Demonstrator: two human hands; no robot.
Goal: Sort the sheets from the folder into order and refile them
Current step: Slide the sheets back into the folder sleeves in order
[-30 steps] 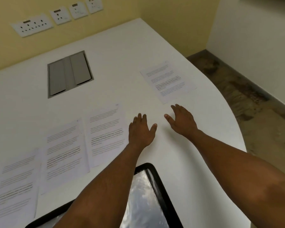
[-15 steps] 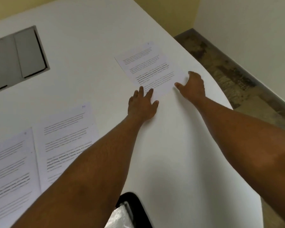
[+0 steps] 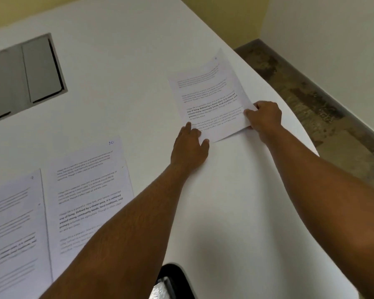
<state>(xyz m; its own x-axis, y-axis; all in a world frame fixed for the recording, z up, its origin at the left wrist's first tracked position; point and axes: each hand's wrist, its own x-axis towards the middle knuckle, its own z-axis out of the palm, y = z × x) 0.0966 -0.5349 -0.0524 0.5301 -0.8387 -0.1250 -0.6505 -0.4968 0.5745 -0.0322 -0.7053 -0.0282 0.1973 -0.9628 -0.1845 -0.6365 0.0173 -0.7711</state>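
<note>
A printed sheet [image 3: 209, 98] lies far out on the white table [image 3: 121, 93], near its curved right edge. My right hand [image 3: 265, 116] pinches the sheet's near right corner, which is lifted and curled. My left hand [image 3: 189, 147] grips the near left corner, thumb on top of the paper. Two more printed sheets lie side by side at the lower left: one marked 10 [image 3: 89, 190] and one at the frame's edge [image 3: 13, 229]. A corner of the black folder [image 3: 175, 281] with a shiny plastic sleeve shows at the bottom.
A grey cable hatch [image 3: 28, 76] is set into the table at the upper left. The table's rounded edge drops to a brown floor [image 3: 324, 117] on the right, beside a pale wall.
Both hands reached forward to the far sheet and took hold of its near corners; its right side has lifted off the table. The camera has leaned forward and right.
</note>
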